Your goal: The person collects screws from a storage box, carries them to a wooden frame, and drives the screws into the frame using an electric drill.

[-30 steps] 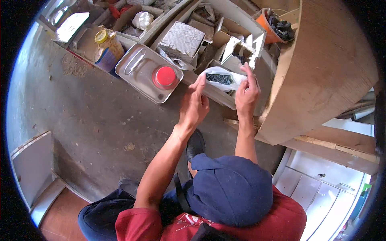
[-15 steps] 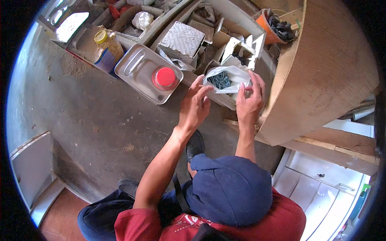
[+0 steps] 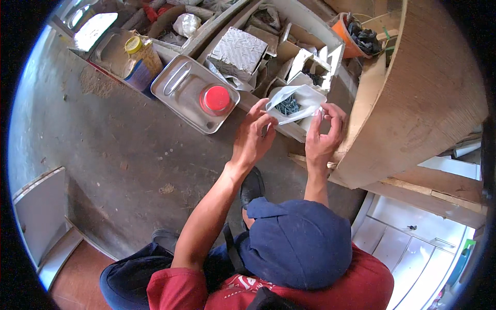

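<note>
White pouch [image 3: 309, 96], likely limp, slippery, bottom-heavy with dark fasteners [image 3: 287, 106], best held by opposite rims (right hand [image 3: 324, 135] pinching one corner; left hand [image 3: 253, 136], cannot tell).

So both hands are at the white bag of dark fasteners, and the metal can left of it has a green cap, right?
Not quite: the head view shows the cap is red, not green. The left hand and right hand are at the white bag of dark fasteners, with the metal can to its left.
</note>
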Demonstrator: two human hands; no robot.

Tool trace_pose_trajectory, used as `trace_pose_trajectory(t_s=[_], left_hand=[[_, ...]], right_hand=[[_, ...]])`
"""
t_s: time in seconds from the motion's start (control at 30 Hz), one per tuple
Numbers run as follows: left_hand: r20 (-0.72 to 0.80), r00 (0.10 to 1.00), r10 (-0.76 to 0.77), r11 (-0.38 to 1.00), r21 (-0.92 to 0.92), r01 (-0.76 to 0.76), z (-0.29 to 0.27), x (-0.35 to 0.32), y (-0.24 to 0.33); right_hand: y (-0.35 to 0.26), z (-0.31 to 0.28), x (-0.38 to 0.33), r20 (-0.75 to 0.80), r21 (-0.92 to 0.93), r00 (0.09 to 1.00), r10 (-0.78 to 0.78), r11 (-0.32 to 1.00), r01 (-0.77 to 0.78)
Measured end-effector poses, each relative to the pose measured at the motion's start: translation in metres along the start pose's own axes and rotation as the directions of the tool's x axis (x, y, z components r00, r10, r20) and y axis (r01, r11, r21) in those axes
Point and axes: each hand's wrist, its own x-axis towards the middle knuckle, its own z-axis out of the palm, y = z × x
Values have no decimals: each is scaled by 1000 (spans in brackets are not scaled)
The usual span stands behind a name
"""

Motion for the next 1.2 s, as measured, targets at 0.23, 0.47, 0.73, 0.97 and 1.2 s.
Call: trace_pose_trajectory(t_s=[0.23,0.47,0.73,0.97,1.2], left_hand=[[6,1000,24,998,60,-24,2,-2,-8],[-63,994,91,988,128,-83,-1,-1,-10],[-45,999,17,1000,10,-17,-3,-2,-11],[-82,991,108,992,78,-102,1,-1,-15],[-35,999,10,999,-31,-11,2,-6,-14]], right_hand=[[-6,-1,1,84,7,996,32,999,-33],[8,1,-13,90,18,963,253,967,-255],[39,18,-45,182,215,914,361,893,-396],[29,17,-41,139,159,936,324,926,-344],[16,12,-33,107,17,987,122,992,-124]])
